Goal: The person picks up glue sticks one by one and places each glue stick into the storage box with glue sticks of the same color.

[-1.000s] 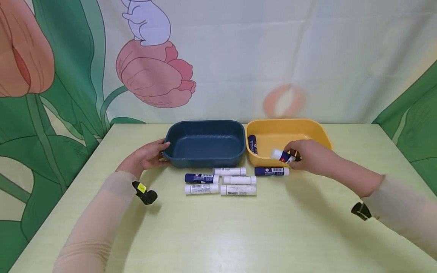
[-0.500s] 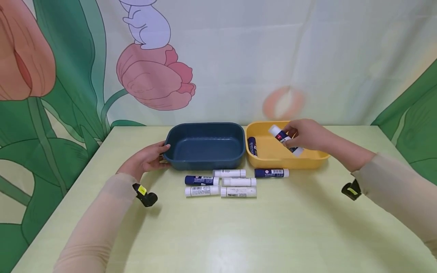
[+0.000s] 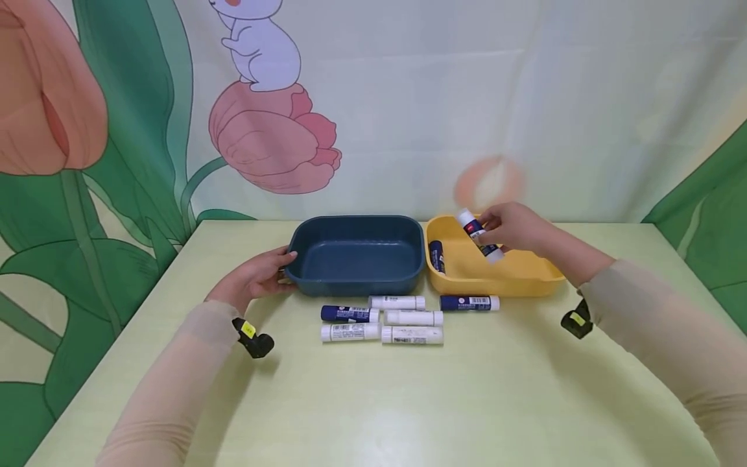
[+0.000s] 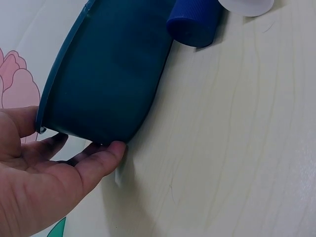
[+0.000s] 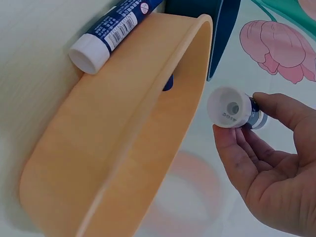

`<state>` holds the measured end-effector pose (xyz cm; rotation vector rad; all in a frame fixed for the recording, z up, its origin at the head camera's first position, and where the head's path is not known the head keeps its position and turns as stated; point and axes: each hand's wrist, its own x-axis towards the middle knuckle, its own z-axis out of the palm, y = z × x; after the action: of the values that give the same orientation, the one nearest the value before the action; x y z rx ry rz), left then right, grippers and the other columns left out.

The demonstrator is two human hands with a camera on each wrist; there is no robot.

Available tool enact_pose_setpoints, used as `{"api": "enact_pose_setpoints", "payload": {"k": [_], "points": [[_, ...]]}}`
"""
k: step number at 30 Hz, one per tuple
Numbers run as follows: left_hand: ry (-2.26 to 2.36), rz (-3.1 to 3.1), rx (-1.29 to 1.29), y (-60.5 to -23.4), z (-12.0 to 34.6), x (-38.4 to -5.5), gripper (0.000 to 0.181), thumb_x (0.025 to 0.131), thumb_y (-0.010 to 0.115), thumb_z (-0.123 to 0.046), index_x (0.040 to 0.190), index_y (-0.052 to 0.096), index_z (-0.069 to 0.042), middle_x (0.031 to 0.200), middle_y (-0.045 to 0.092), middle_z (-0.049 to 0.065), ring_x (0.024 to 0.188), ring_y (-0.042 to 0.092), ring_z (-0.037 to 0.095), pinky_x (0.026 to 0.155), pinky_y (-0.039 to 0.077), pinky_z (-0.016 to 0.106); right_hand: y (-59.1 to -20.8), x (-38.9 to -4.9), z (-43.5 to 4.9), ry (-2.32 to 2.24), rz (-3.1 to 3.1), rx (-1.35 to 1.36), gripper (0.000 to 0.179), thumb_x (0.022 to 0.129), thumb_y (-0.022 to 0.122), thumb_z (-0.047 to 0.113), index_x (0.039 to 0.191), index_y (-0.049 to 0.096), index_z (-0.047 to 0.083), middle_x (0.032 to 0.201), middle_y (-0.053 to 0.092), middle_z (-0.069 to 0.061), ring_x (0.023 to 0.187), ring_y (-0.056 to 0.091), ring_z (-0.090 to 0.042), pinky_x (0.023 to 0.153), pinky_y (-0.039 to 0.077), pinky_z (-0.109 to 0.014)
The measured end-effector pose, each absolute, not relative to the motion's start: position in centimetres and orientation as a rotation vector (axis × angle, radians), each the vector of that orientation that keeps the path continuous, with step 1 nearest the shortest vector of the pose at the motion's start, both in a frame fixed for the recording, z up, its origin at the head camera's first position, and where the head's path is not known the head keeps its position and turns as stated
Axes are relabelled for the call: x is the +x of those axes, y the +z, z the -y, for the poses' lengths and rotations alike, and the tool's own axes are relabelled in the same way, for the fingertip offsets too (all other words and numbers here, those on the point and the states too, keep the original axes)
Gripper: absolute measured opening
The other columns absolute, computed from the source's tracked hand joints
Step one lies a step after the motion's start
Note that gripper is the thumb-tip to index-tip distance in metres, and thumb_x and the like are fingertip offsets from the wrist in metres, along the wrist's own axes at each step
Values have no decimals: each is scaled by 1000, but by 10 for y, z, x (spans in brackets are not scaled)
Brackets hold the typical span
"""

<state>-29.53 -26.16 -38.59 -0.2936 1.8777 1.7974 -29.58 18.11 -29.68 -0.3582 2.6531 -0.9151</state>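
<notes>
My left hand (image 3: 264, 274) grips the left end of a dark blue plastic basin (image 3: 358, 287), thumb at the rim and other fingers lower on the end wall. Over a yellow basin (image 3: 496, 287), my right hand (image 3: 516, 227) pinches a glue stick (image 3: 480, 235) with a navy label and white ends. It hangs tilted, one end toward me in the right wrist view. Another navy glue stick (image 3: 436, 257) lies inside the yellow basin at its left wall. Nothing lies in the part of the blue basin that shows.
Before the basins lie several glue sticks: a navy one (image 3: 469, 303) near the yellow basin, another navy one (image 3: 350, 314) left of it, and white ones (image 3: 412, 335) grouped beside that. The basins stand side by side near a printed curtain (image 3: 408, 130) behind the pale table (image 3: 373, 402).
My right hand has lifted the glue stick from the yellow basin's front rim to above its inside, shifting slightly left. My left hand keeps its place on the blue basin.
</notes>
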Motion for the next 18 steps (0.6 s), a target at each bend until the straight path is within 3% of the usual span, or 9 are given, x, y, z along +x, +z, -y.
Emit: {"api": "enact_pose_setpoints", "payload": {"k": [7, 14, 18], "points": [[1815, -1863, -302, -386, 260, -296, 60, 114, 24, -25, 166, -5, -20, 173, 3, 18, 157, 13, 33, 129, 21, 55, -313, -306, -176, -1047, -2540, -274, 50, 101, 65, 18, 137, 51, -13, 132, 58, -29, 102, 67, -29, 87, 64, -37], [1808, -1870, -320, -385, 260, -295, 60, 114, 26, -25, 166, -4, -20, 173, 3, 18, 156, 15, 33, 128, 22, 56, -329, -309, -168, -1088, -2459, -193, 51, 104, 60, 20, 142, 47, -11, 138, 54, -26, 109, 65, -29, 103, 58, -42], [1800, -1872, -272, -385, 260, -294, 60, 114, 24, -24, 166, -5, -18, 173, 2, 20, 157, 13, 34, 129, 21, 55, -338, -312, -163, -1100, -2452, -141, 53, 104, 59, 18, 146, 43, -11, 141, 53, -29, 116, 62, -33, 104, 58, -42]]}}
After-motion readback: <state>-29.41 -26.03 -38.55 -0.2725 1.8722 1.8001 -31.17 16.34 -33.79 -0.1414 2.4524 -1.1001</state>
